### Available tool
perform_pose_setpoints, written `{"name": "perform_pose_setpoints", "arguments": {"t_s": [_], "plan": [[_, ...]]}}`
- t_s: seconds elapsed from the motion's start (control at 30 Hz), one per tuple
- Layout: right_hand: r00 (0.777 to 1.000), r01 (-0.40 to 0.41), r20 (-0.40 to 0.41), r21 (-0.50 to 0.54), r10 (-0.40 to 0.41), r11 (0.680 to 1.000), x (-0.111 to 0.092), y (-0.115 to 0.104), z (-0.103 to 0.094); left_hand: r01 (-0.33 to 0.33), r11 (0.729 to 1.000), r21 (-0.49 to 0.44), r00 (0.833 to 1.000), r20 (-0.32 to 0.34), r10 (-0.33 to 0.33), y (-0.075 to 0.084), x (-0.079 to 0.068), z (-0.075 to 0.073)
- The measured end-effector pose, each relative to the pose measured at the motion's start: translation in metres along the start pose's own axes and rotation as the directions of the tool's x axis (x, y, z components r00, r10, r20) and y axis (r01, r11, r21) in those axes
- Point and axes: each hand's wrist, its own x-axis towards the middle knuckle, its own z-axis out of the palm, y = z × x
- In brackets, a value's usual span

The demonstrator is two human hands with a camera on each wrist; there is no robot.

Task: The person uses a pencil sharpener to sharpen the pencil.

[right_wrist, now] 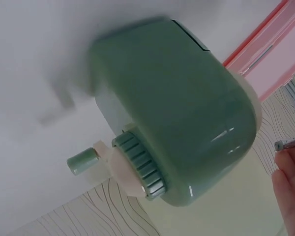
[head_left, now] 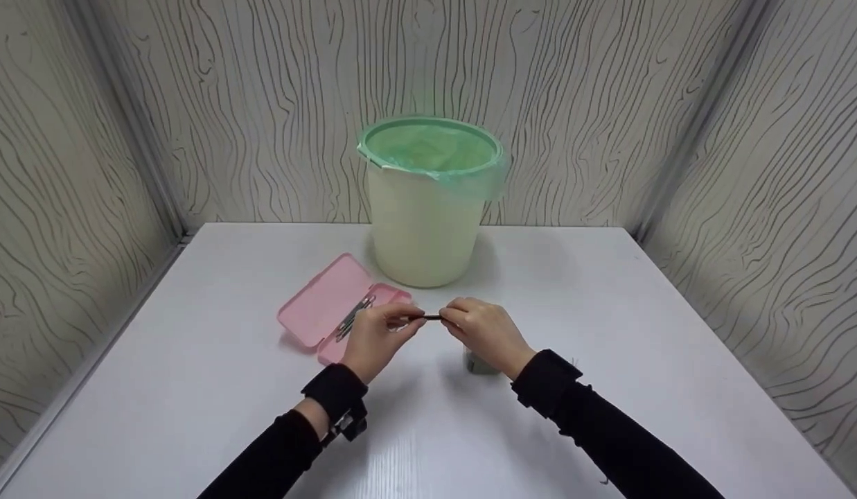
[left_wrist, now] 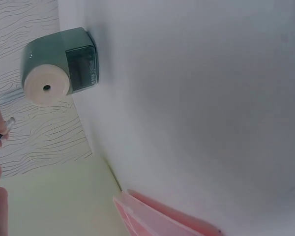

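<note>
In the head view, a dark pencil [head_left: 433, 317] lies level between my two hands above the table. My left hand [head_left: 376, 339] pinches one end with thumb and fingers. The other end is pinched by the fingers of my right hand [head_left: 485, 331]. A metal-banded tip of the pencil [right_wrist: 286, 144] pokes out past the fingers in the right wrist view. Under my right hand stands a green crank pencil sharpener [right_wrist: 177, 108], mostly hidden from the head view. Its pale round front with a dark hole [left_wrist: 46, 84] shows in the left wrist view.
An open pink pencil case [head_left: 324, 301] lies left of my hands, with several pencils [head_left: 352, 320] inside. Behind it stands a tall pale bin [head_left: 425, 229], a green liner over its rim. Wood-patterned panels [head_left: 262, 104] enclose the white table [head_left: 213, 291] at back and sides.
</note>
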Motion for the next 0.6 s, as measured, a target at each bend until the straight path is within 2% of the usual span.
{"name": "perform_pose_setpoints", "arguments": {"t_s": [0.1,0.2,0.3,0.37,0.47,0.6], "plan": [[1.000,0.022,-0.008,-0.009,-0.022,1.000,0.001,0.001,0.002,0.022,0.999,-0.024,1.000,0.000,-0.022,-0.001,-0.003,-0.002],[0.998,0.067,0.002,-0.034,-0.067,0.997,0.003,0.001,0.005,0.030,1.000,0.001,0.999,0.022,-0.030,-0.002,-0.007,-0.007],[0.993,0.115,0.036,-0.071,-0.113,0.991,0.006,0.000,0.009,0.030,0.997,0.064,0.998,0.045,-0.033,-0.003,-0.013,-0.015],[0.988,0.144,0.068,-0.099,-0.137,0.985,0.008,-0.001,0.012,0.040,0.989,0.141,0.997,0.055,-0.048,-0.005,-0.018,-0.024],[0.979,0.185,0.114,-0.143,-0.170,0.972,0.014,-0.001,0.017,0.061,0.955,0.290,0.995,0.057,-0.080,-0.007,-0.026,-0.037],[0.963,0.243,0.163,-0.195,-0.213,0.950,0.024,-0.003,0.026,0.109,0.870,0.481,0.989,0.035,-0.144,-0.012,-0.034,-0.051]]}}
